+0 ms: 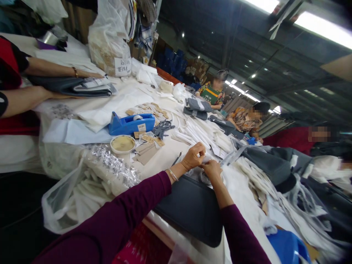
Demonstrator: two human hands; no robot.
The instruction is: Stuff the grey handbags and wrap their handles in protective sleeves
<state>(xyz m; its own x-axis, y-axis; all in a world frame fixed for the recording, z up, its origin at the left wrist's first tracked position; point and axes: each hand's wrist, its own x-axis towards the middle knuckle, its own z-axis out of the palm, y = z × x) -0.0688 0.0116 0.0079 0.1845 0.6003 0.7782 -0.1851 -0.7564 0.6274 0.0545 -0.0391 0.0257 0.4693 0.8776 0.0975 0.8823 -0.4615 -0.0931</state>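
Note:
My left hand (pixel 193 156) and my right hand (pixel 212 169) meet over the table, both in purple sleeves. Their fingers are curled and pinched together on a small pale piece that I cannot make out. A silver bangle sits on my left wrist. Under my forearms lies a dark folded garment (pixel 189 207). White strips and cloth pieces (pixel 200 134) are spread just beyond my hands.
A blue tape dispenser (pixel 131 124), a round tub (pixel 123 144) and brown paper tags (pixel 147 141) lie to the left. A plastic bag of white pieces (pixel 82 190) sits near the front edge. A co-worker's arms (pixel 41 80) rest on grey cloth at far left. Other people sit along the right.

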